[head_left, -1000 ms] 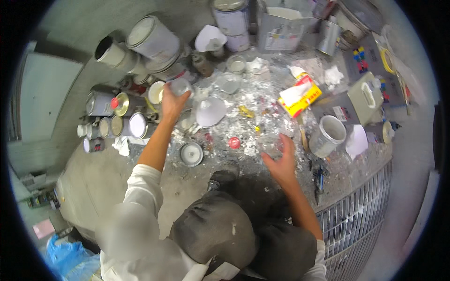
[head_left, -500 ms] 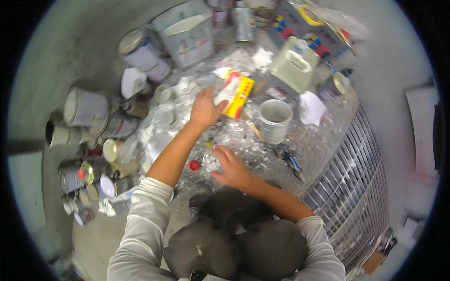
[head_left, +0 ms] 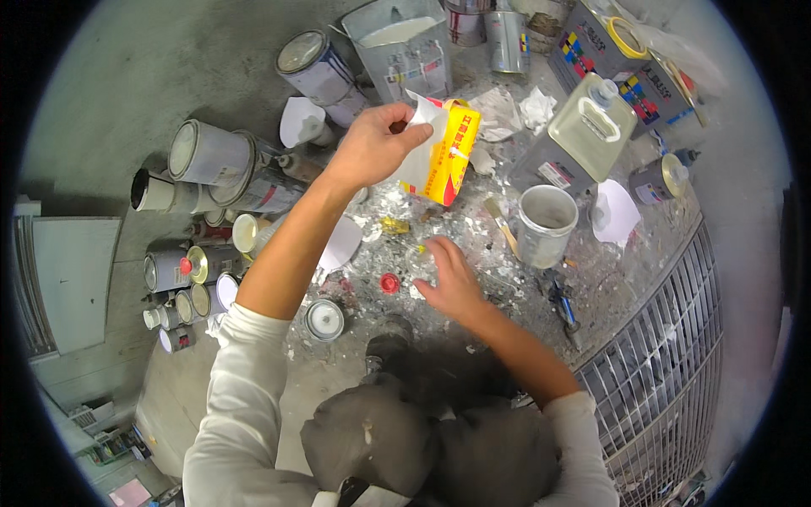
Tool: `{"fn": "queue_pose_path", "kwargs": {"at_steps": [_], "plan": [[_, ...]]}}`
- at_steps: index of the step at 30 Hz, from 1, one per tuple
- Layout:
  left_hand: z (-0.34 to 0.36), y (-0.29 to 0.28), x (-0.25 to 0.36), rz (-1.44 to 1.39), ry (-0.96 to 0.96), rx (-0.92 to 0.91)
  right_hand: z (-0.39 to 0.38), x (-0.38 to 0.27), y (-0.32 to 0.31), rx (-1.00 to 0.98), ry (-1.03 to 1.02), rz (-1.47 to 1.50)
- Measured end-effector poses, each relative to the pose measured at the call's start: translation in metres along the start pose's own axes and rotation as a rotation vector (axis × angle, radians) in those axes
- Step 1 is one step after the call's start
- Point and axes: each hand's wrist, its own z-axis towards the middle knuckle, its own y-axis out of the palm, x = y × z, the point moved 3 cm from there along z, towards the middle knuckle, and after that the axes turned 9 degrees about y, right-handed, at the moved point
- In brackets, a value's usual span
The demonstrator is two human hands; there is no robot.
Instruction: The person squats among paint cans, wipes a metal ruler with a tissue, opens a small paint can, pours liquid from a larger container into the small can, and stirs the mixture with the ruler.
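My left hand (head_left: 380, 145) is closed, thumb and forefinger pinching a white sheet (head_left: 425, 135), perhaps paper. The sheet lies along the left side of a yellow and red box (head_left: 454, 154); I cannot tell whether the two are joined, or whether the box is raised. Nearer to me, my right hand (head_left: 452, 279) hovers low over the messy ground, fingers apart and holding nothing. Left of its fingertips lies a red cap (head_left: 389, 283). A small yellow crumpled piece (head_left: 394, 226) lies beyond the cap. Close to my left forearm stands a round tin (head_left: 324, 319).
Right of the box stand a grey tub (head_left: 547, 226), a brush (head_left: 502, 226) and a large jerrycan (head_left: 591, 127). Paint cans (head_left: 211, 154) crowd the left side. A bucket (head_left: 399, 52) is at the back. A metal grille (head_left: 655, 325) leans at right, near a blue-handled tool (head_left: 564, 302).
My view has shifted, moving the scene rightward. My left hand has drawn back from the box's near side and now pinches the white sheet. My right hand has moved away from a small round container.
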Motion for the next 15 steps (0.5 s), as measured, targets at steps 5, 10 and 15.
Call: {"fn": "queue_pose_path", "kwargs": {"at_steps": [5,10,15], "plan": [[-0.016,-0.008,-0.016,0.081,-0.227,-0.134,0.064,-0.007,0.051,-0.121,-0.083,-0.039],[-0.018,-0.036,-0.023,0.246,-0.151,-0.045,0.055,-0.008,0.062,-0.203,-0.077,-0.154],[-0.019,-0.052,-0.008,0.297,-0.111,0.049,0.037,0.0,0.042,-0.176,-0.017,-0.126]]}}
